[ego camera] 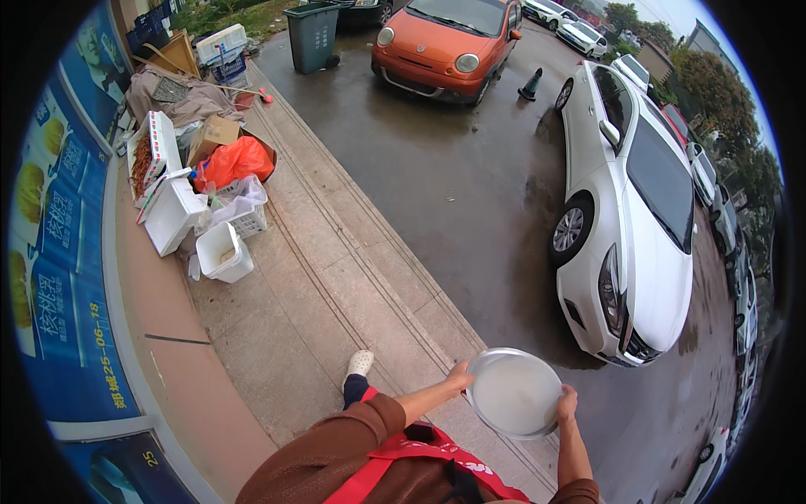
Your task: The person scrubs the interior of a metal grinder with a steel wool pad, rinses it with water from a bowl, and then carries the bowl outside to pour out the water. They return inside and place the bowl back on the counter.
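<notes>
A round metal basin point(515, 394) holding cloudy, whitish liquid is held out in front of my body, over the edge of the stone steps. My left hand point(460, 378) grips its rim on the left side. On the right side of the rim, my right hand point(567, 403) is closed on it, the thumb on top. Both sleeves are brown and pushed up, and a red apron point(434, 448) covers my front. One white clog point(359, 364) stands on the paving.
Stone steps point(352, 246) run down to wet pavement. Beyond are a white car point(655, 252), an orange car point(441, 47), a traffic cone point(531, 85) and a wheeled bin point(313, 38). Along the wall lie foam boxes point(171, 211), a white bucket point(223, 253) and a red plastic bag point(236, 162).
</notes>
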Demonstrator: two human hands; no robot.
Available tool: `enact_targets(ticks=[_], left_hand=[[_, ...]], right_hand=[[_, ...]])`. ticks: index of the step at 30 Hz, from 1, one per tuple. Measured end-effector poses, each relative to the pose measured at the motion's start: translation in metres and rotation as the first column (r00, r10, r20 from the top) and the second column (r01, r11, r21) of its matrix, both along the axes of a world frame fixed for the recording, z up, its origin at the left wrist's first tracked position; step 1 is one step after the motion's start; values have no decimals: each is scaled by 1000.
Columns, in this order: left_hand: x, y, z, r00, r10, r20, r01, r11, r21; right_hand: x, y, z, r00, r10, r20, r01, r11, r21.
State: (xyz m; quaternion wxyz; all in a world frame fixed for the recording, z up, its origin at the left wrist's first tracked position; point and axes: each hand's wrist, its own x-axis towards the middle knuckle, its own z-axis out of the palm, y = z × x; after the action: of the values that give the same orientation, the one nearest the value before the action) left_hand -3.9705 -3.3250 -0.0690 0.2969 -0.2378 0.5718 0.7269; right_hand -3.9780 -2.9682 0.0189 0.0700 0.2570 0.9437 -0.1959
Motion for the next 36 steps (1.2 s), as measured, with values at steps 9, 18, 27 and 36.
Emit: enact_targets(ticks=[9,18,27,36], left_hand=[[-366,-370,224,862,475,-179,-380,837,393],[-324,-323,88,931,198,307,-337,789,514],[-283,-216,18,903,208,377,-348,868,354],[-276,-88,75,824,74,561,-462,661,591]], right_hand=[[-612,-358,234,744,668,10,-581,639,504],[-562,-317,86,884,433,177,-467,793,392],[-415,-250,110,967,-10,-255,-191,632,-751],[90,-36,-74,991,-53,126,107,874,-474]])
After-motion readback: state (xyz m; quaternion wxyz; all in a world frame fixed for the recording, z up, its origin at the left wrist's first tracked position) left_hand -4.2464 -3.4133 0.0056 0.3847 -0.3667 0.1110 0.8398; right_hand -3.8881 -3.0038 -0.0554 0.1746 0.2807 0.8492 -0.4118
